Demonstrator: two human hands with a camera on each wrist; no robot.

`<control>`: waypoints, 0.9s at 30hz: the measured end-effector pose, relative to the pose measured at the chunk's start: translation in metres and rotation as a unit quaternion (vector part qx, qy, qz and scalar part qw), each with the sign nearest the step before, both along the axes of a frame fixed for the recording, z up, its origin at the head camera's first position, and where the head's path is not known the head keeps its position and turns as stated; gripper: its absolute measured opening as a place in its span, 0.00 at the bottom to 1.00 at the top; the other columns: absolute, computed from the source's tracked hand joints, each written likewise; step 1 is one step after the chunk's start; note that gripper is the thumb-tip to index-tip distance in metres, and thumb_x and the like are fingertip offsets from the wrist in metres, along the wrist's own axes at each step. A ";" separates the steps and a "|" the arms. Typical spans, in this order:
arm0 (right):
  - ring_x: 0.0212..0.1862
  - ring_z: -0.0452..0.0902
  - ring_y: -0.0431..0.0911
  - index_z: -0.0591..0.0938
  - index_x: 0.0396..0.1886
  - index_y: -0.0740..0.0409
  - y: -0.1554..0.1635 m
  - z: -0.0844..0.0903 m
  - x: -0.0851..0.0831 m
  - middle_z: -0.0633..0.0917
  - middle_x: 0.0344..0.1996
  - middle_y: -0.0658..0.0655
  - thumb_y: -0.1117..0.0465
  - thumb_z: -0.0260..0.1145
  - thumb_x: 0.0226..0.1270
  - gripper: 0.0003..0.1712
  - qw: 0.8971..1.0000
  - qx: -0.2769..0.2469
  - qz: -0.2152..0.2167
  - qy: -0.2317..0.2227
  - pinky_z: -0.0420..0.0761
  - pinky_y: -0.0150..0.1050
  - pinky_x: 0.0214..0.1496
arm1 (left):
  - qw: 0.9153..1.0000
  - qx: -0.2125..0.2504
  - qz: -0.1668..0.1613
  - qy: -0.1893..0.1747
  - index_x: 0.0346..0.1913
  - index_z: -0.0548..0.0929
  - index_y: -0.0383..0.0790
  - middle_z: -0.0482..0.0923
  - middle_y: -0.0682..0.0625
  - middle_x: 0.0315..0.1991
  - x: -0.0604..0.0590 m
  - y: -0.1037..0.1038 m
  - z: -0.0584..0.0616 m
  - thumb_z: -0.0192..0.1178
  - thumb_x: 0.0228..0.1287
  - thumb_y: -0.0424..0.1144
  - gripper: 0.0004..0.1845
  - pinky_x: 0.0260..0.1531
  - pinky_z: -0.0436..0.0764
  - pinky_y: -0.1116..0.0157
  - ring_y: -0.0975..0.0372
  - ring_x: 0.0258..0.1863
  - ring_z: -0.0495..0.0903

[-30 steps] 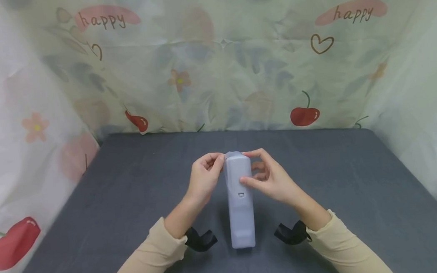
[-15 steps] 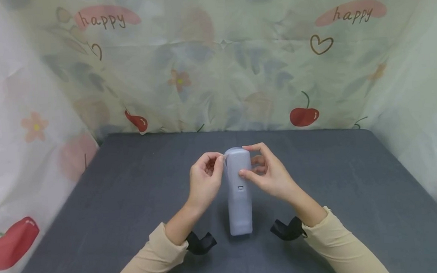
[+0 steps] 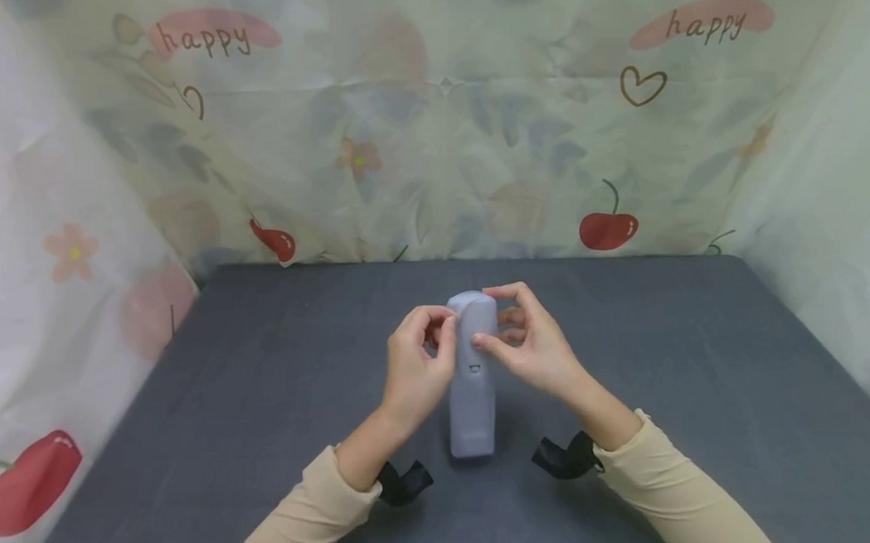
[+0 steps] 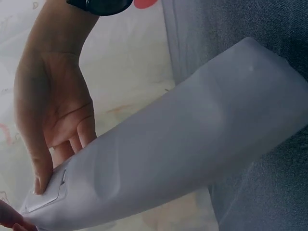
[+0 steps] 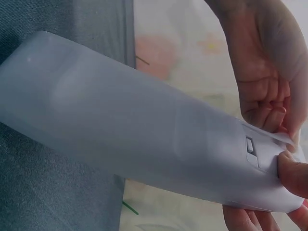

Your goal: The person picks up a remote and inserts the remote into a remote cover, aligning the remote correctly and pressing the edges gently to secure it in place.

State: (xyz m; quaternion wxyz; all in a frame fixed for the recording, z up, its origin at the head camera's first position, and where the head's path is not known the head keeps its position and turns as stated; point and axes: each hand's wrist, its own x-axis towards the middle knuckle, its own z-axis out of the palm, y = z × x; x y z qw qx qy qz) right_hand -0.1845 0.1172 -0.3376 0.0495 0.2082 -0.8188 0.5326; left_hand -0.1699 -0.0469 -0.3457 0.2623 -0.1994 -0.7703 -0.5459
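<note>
right, both my hands pinch the top of the pale remote (image 3: 473, 377), left hand (image 3: 416, 364), right hand (image 3: 531, 344); its foot props on the desk (image 3: 711, 387). it could skid or topple under uneven pressure.

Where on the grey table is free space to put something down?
The grey table is bare right of the right hand, toward the cherry curtain, and left of the left hand. The centre is crowded: both hands hold the pale remote.
</note>
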 end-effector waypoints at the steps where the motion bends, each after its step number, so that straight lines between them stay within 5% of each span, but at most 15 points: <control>1: 0.43 0.82 0.53 0.66 0.58 0.57 0.000 0.000 0.000 0.81 0.46 0.65 0.65 0.68 0.58 0.30 1.000 0.000 -0.002 0.003 0.82 0.40 0.42 | 1.000 -0.005 0.002 0.004 0.35 0.79 0.30 0.72 0.44 0.24 0.000 0.000 0.000 0.55 0.63 0.27 0.03 0.23 0.69 0.72 0.64 0.23 0.67; 19: 0.43 0.82 0.55 0.68 0.57 0.60 -0.004 0.001 -0.006 0.81 0.46 0.67 0.67 0.69 0.56 0.30 0.999 -0.007 -0.032 0.026 0.83 0.43 0.42 | 0.997 -0.064 0.032 0.038 0.35 0.78 0.31 0.72 0.44 0.26 -0.001 0.004 0.002 0.55 0.62 0.26 0.02 0.24 0.72 0.70 0.62 0.24 0.69; 23: 0.41 0.82 0.56 0.67 0.57 0.61 -0.001 0.001 -0.012 0.81 0.45 0.68 0.67 0.68 0.57 0.29 0.999 -0.013 -0.043 0.014 0.82 0.37 0.38 | 0.996 -0.081 0.021 0.024 0.35 0.79 0.33 0.76 0.44 0.31 -0.006 -0.001 0.005 0.56 0.62 0.28 0.02 0.32 0.78 0.63 0.59 0.30 0.75; 27: 0.38 0.83 0.56 0.66 0.58 0.61 0.003 0.000 -0.015 0.81 0.44 0.69 0.67 0.67 0.58 0.29 0.999 -0.019 -0.042 -0.003 0.80 0.32 0.36 | 0.999 -0.044 0.010 -0.021 0.38 0.79 0.33 0.78 0.42 0.35 -0.015 -0.009 0.009 0.56 0.63 0.31 0.04 0.41 0.79 0.58 0.56 0.37 0.77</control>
